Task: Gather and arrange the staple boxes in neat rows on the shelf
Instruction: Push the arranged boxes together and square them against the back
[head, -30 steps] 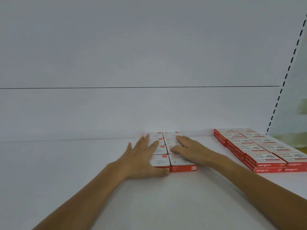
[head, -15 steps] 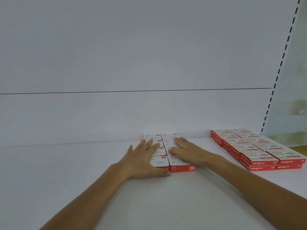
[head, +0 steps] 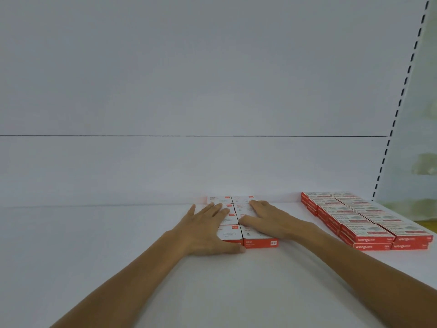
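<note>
The boxes [head: 260, 242] form a two-column block on the shelf [head: 94, 256], its long axis running near to far and its far end by the back wall [head: 142, 174]. The block lies directly under both hands. The left hand [head: 203, 229] is spread flat on the left column with its thumb at the near edge. The right hand [head: 269, 218] is flat on the right column. Neither hand is nearer. Another stack [head: 369, 221] sits well apart at right.

left hand [head: 205, 229]: bare, slender fingers
right hand [head: 272, 221]: bare, slender fingers
left forearm [head: 123, 280]: bare, unsleeved throughout
right forearm [head: 366, 263]: bare, unsleeved throughout
</note>
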The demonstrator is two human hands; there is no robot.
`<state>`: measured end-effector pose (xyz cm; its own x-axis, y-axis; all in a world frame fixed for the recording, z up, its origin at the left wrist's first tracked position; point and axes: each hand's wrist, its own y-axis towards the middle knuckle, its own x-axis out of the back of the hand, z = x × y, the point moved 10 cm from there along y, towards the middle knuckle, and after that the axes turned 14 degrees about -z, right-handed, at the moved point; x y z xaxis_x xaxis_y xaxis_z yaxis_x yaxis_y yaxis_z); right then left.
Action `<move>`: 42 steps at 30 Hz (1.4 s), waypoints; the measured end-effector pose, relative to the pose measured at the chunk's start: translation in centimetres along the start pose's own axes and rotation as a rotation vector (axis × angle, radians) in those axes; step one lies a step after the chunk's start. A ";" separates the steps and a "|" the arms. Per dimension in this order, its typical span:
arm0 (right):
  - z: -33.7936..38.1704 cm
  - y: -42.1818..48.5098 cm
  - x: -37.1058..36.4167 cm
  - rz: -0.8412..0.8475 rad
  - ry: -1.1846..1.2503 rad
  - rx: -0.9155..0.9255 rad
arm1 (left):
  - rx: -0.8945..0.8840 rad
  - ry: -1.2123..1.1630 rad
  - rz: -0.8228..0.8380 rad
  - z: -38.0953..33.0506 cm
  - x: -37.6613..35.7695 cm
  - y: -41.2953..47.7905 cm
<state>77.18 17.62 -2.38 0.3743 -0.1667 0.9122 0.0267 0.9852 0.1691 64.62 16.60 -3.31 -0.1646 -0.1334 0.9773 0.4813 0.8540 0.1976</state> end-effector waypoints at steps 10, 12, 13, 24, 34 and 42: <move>0.1 1.3 -0.5 0.046 -0.180 0.063 | -0.005 0.076 0.040 -1.7 -0.1 0.7; 0.2 1.5 -0.7 0.009 -0.188 0.085 | -0.012 0.064 -0.010 -1.7 0.1 0.7; 0.1 1.6 -0.7 0.003 -0.190 0.088 | -0.011 0.059 -0.027 -1.7 0.1 0.8; -0.1 2.3 -0.2 0.102 -0.046 0.155 | -0.035 0.095 0.051 -3.1 1.4 1.7; -10.8 2.8 11.4 -0.137 0.003 0.163 | 0.244 -0.476 -0.080 -10.6 3.3 5.9; -26.0 1.9 15.7 -0.311 0.406 -0.293 | 0.389 -0.885 -0.092 -19.3 -0.1 10.9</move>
<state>107.23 17.87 2.51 0.6313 -0.4786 0.6103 0.4258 0.8716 0.2431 86.49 16.21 0.26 -0.8520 0.0826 0.5169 0.1416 0.9870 0.0757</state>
